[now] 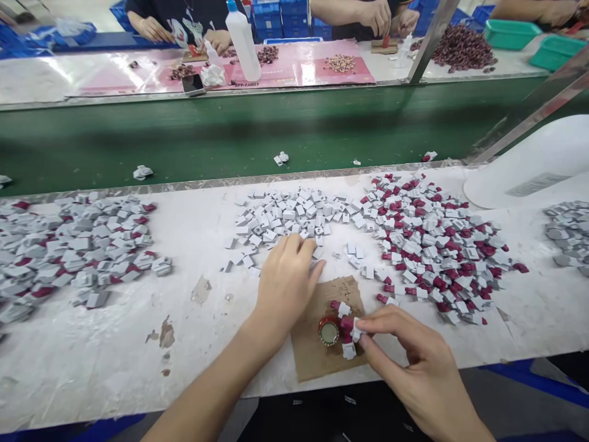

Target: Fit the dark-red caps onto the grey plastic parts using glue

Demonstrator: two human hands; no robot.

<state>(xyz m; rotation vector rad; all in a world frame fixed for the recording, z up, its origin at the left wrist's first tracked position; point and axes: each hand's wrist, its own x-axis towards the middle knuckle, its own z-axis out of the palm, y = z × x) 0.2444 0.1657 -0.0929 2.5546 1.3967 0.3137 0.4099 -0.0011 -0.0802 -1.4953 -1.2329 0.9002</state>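
Note:
My right hand [409,362] pinches a small grey-and-maroon plastic piece [355,331] between thumb and forefinger, beside an upturned crown bottle cap [328,333] with a red rim. Both are over a brown cardboard square [317,365]. Another grey-and-maroon piece [342,308] lies just above the cap, and one more [348,350] just below the pinched piece. My left hand [286,285] reaches to the near edge of a pile of loose grey blocks [289,212]. Its thumb stands apart from the bent fingers, whose tips are partly hidden.
Grey-and-maroon pieces form a big heap [437,245] at right and another heap [78,245] at left. A white container [529,162] stands at the far right. Beyond the green conveyor belt [207,135], other people work at a table with a white bottle [243,46].

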